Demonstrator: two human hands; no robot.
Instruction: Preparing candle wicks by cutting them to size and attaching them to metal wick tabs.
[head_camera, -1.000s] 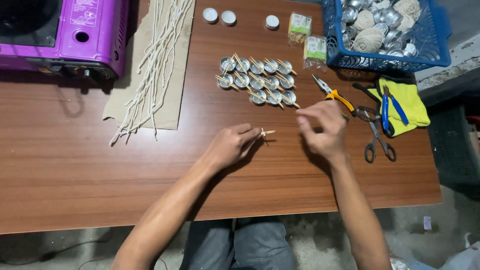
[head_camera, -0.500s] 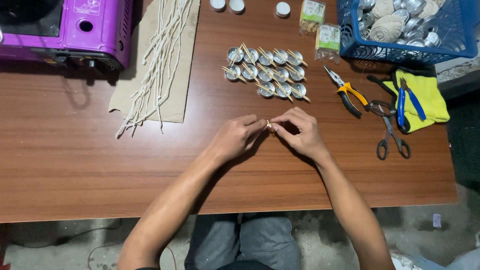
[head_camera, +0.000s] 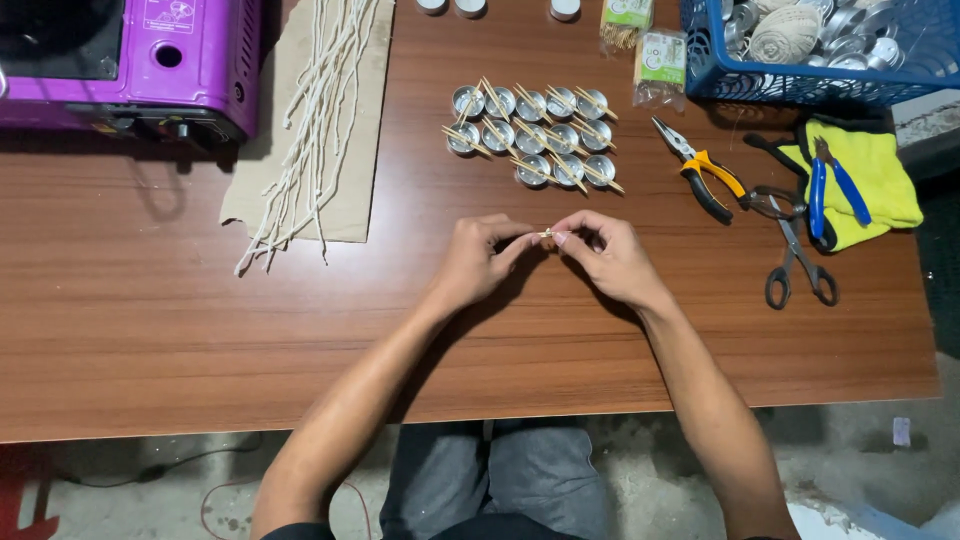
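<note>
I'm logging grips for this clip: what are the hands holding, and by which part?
Both hands, left hand and right hand, pinch one small pale piece between their fingertips, one from each side; what it is cannot be told.

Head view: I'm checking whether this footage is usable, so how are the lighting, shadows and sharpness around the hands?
Head view: even overhead light; soft shadows under the left hand and right hand on the table; mild glare on the metal cups; the small piece pinched between them is too tiny to resolve.
</note>
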